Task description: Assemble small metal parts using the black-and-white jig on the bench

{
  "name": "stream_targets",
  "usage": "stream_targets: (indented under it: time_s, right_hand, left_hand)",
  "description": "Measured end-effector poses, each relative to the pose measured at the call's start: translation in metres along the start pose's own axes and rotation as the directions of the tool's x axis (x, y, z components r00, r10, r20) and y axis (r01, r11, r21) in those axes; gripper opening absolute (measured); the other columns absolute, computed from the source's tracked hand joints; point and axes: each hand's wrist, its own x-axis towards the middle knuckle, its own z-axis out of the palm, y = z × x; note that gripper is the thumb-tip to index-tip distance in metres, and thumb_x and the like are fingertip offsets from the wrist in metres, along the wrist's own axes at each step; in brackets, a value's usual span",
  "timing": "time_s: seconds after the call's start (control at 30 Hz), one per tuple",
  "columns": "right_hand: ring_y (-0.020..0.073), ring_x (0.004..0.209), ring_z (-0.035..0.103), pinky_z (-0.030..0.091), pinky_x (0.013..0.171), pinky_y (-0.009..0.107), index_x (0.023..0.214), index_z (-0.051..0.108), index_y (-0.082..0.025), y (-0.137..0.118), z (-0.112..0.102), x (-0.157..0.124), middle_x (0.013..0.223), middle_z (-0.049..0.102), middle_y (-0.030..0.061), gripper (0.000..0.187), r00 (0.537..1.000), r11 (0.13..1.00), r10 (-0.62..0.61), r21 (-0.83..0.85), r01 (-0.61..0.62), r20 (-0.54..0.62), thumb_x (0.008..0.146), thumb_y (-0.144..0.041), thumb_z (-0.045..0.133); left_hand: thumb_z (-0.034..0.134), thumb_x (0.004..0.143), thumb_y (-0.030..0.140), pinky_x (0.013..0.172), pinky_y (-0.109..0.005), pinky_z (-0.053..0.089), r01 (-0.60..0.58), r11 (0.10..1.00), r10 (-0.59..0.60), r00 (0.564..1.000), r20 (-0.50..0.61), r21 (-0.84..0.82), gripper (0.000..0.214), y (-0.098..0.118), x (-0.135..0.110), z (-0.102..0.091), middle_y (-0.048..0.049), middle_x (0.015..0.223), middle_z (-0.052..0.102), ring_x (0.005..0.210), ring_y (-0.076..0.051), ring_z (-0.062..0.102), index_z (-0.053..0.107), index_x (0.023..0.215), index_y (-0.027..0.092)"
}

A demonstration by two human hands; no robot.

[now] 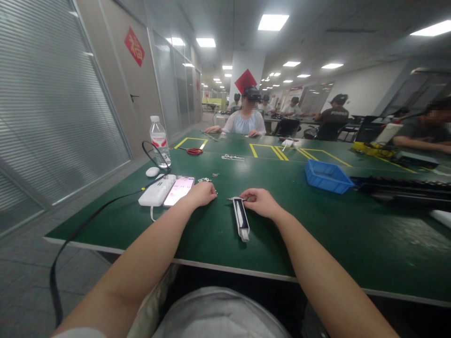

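Observation:
My right hand (261, 203) is closed around a thin, pointed metal tool (230, 199); its exact kind is too small to make out. The tool lies across the far end of a long, narrow black-and-white object (241, 218), which rests on the green table with its pale tip towards me. To the left, my left hand (203, 194) has its fingers pinched together, with a tiny shiny bit (216, 192) at the fingertips that I cannot identify. Just beyond that hand lie small light-coloured parts (204, 180) and a smaller piece (215, 175).
Left of my hands are a lit phone (179, 190), a white power bank (155, 193) with cables, a white mouse-like object (152, 172) and a water bottle (159, 143). Red-handled scissors (194, 151) and a blue bin (327, 177) stand further off. A person (246, 119) sits opposite.

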Motion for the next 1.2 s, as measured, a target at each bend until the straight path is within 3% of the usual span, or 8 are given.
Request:
stream_targets:
  time_s: [0.4, 0.6, 0.73, 0.93, 1.2]
  right_hand:
    - [0.0084, 0.058, 0.056, 0.046, 0.059, 0.021, 0.087, 0.068, -0.016, 0.005, 0.001, 0.002, 0.079, 0.067, 0.0011, 0.024, 1.0, 0.999, -0.024, 0.04, 0.024, -0.017, 0.066, -0.012, 0.058]
    - [0.0085, 0.061, 0.055, 0.047, 0.065, 0.023, 0.087, 0.068, -0.017, -0.001, -0.002, 0.0, 0.087, 0.064, 0.0032, 0.023, 0.993, 0.999, -0.02, -0.032, 0.017, -0.115, 0.067, -0.014, 0.059]
    - [0.0095, 0.062, 0.052, 0.046, 0.067, 0.025, 0.087, 0.068, -0.017, -0.003, -0.003, 0.0, 0.085, 0.062, 0.0035, 0.02, 0.973, 0.991, -0.129, -0.044, 0.122, -0.193, 0.069, -0.021, 0.062]
    - [0.0088, 0.058, 0.046, 0.042, 0.057, 0.023, 0.088, 0.068, -0.017, -0.006, -0.001, -0.002, 0.079, 0.06, 0.0025, 0.023, 0.934, 0.957, -0.281, 0.009, 0.29, -0.221, 0.07, -0.031, 0.065]
    - [0.0078, 0.053, 0.043, 0.038, 0.051, 0.023, 0.078, 0.069, -0.017, -0.005, 0.003, -0.003, 0.072, 0.059, 0.002, 0.017, 0.905, 0.928, -0.362, 0.01, 0.373, -0.223, 0.07, -0.032, 0.067]
  left_hand:
    - [0.058, 0.074, 0.023, 0.064, -0.024, 0.041, -0.07, 0.997, 0.069, 0.996, -0.053, -0.014, 0.007, -0.002, 0.0, 0.003, -0.0033, 0.083, 0.064, 0.076, -0.017, 0.058, 0.06, 0.079, 0.018]
    - [0.058, 0.074, 0.021, 0.063, -0.024, 0.04, -0.188, 0.969, 0.153, 0.967, -0.205, -0.162, 0.016, 0.008, -0.001, 0.003, 0.0022, 0.074, 0.065, 0.067, -0.014, 0.056, 0.058, 0.09, 0.02]
    - [0.058, 0.074, 0.022, 0.06, -0.022, 0.041, -0.269, 0.884, 0.169, 0.946, -0.276, -0.382, 0.017, 0.027, -0.005, 0.007, 0.0023, 0.07, 0.063, 0.059, -0.01, 0.053, 0.057, 0.091, 0.017]
    - [0.061, 0.072, 0.022, 0.054, -0.021, 0.043, -0.202, 0.654, 0.101, 0.978, -0.18, -0.729, 0.017, 0.046, -0.008, 0.016, 0.0017, 0.064, 0.059, 0.055, -0.008, 0.053, 0.057, 0.086, 0.013]
    - [0.066, 0.069, 0.023, 0.055, -0.02, 0.042, -0.15, 0.509, 0.063, 0.989, -0.137, -0.848, 0.023, 0.042, -0.004, 0.018, 0.0003, 0.064, 0.063, 0.057, -0.01, 0.058, 0.056, 0.086, 0.012]
